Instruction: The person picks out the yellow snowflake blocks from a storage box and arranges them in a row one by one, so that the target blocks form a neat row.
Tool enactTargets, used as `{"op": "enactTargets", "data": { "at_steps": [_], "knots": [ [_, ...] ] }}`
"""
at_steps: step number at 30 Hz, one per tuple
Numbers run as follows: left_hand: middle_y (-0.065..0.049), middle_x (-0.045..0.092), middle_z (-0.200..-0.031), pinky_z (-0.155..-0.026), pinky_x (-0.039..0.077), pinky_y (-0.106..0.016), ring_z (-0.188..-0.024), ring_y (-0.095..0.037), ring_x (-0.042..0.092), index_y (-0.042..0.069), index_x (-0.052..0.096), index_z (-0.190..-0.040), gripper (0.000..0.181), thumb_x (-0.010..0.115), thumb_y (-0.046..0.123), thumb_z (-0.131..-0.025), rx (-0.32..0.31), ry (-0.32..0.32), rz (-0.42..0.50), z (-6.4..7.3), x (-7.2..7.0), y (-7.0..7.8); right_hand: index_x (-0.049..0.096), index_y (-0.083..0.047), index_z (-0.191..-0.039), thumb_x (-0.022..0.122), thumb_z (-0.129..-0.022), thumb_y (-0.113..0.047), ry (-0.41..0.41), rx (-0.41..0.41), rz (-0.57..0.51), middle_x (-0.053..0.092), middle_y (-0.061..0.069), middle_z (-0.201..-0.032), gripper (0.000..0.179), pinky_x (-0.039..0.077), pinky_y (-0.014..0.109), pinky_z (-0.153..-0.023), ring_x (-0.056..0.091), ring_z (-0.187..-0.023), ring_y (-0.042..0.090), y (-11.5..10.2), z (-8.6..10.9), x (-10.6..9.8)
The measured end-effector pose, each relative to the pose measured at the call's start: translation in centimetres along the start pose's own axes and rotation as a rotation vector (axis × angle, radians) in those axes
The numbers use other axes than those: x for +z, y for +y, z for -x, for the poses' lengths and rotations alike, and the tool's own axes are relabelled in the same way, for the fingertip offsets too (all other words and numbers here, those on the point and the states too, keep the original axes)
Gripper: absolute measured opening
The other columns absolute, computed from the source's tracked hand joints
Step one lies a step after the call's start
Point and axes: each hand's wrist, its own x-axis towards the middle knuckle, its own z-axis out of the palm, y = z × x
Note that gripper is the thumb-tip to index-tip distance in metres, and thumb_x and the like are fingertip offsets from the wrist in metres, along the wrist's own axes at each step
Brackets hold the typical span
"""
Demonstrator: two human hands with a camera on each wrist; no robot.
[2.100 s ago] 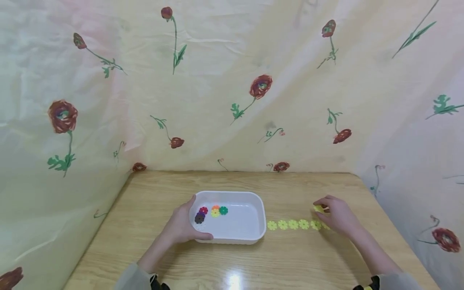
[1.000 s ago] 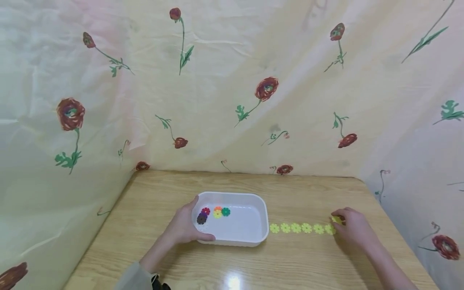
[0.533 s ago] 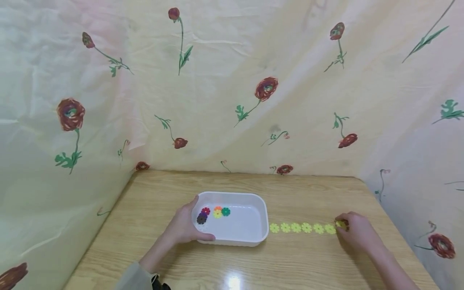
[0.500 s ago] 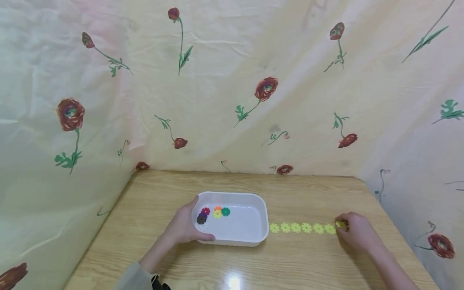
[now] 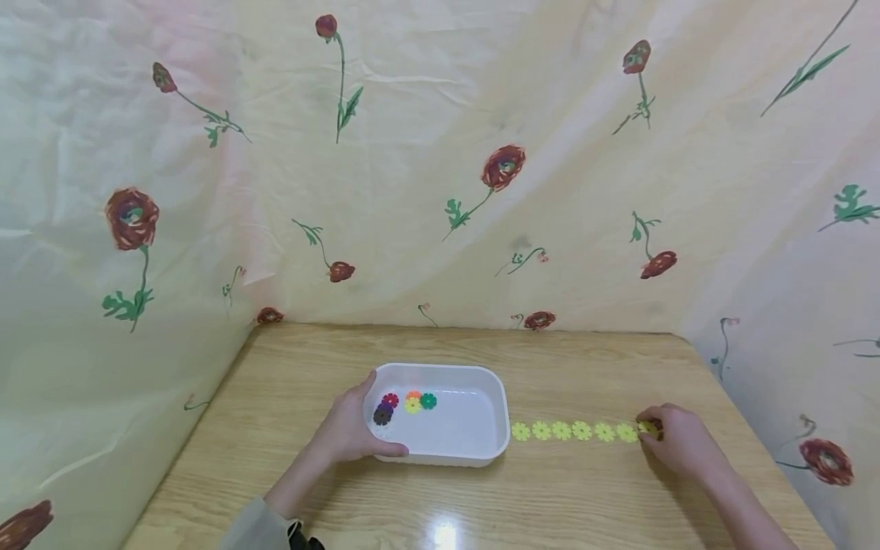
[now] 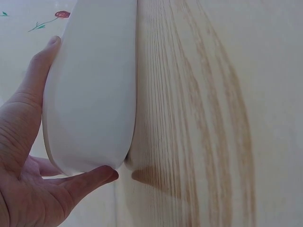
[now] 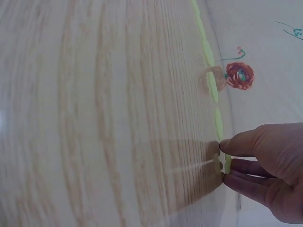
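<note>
My left hand [image 5: 351, 428] grips the left end of a white plastic tub [image 5: 454, 428], thumb along the near side and fingers at the far corner. In the left wrist view the tub's outer wall [image 6: 92, 94] fills the space between thumb and fingers. Several flower-shaped plastic discs [image 5: 412, 405] in red, purple, black, orange, yellow and green lie in its left half. My right hand [image 5: 684, 439] pinches a yellow flower disc [image 7: 228, 164] close over the table, at the right end of a row of yellow flower discs [image 5: 581, 431] running from the tub.
The wooden table [image 5: 440, 496] ends at the back against a flower-printed cloth [image 5: 412, 153], which also hangs at both sides. A bright light reflection shows near the table's front.
My right hand has moved right and down with the yellow flower disc, from above the row to its right end. The left hand keeps its grip on the tub.
</note>
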Motion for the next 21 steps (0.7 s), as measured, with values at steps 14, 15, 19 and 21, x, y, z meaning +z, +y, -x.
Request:
{"op": "enactTargets", "data": {
  "at_steps": [14, 15, 19, 21],
  "knots": [
    [-0.018, 0.049, -0.163, -0.113, 0.047, -0.064, -0.147, -0.041, 0.051, 0.006, 0.03, -0.168, 0.137, 0.101, 0.055, -0.061, -0.019, -0.001, -0.012, 0.08, -0.14, 0.29, 0.078, 0.001, -0.096, 0.085, -0.079, -0.003, 0.007, -0.024, -0.005, 0.076, 0.01, -0.088, 0.018, 0.059, 0.044, -0.072, 0.069, -0.079, 0.024, -0.09, 0.01, -0.02],
    [-0.018, 0.049, -0.163, -0.113, 0.047, -0.064, -0.147, -0.041, 0.051, 0.006, 0.03, -0.168, 0.137, 0.101, 0.055, -0.061, -0.019, -0.002, -0.013, 0.09, -0.14, 0.3, 0.078, 0.001, -0.096, 0.085, -0.08, -0.004, 0.001, -0.02, -0.004, 0.076, 0.01, -0.088, 0.018, 0.059, 0.043, -0.072, 0.069, -0.079, 0.023, -0.13, 0.02, -0.06],
    [-0.018, 0.048, -0.164, -0.114, 0.047, -0.065, -0.148, -0.041, 0.051, 0.007, 0.029, -0.168, 0.137, 0.101, 0.055, -0.062, -0.02, -0.006, -0.01, 0.16, -0.08, 0.32, 0.078, 0.003, -0.098, 0.084, -0.081, -0.003, -0.036, -0.002, -0.019, 0.076, 0.012, -0.09, 0.02, 0.059, 0.046, -0.073, 0.07, -0.082, 0.025, -0.19, -0.1, -0.36],
    [-0.017, 0.047, -0.165, -0.114, 0.046, -0.065, -0.148, -0.041, 0.05, 0.008, 0.028, -0.169, 0.138, 0.101, 0.055, -0.062, -0.022, -0.005, -0.005, 0.21, -0.02, 0.31, 0.077, 0.003, -0.1, 0.083, -0.082, -0.004, -0.048, 0.01, -0.034, 0.076, 0.014, -0.092, 0.02, 0.059, 0.049, -0.075, 0.07, -0.084, 0.027, -0.22, -0.21, -0.65]
  ]
}}
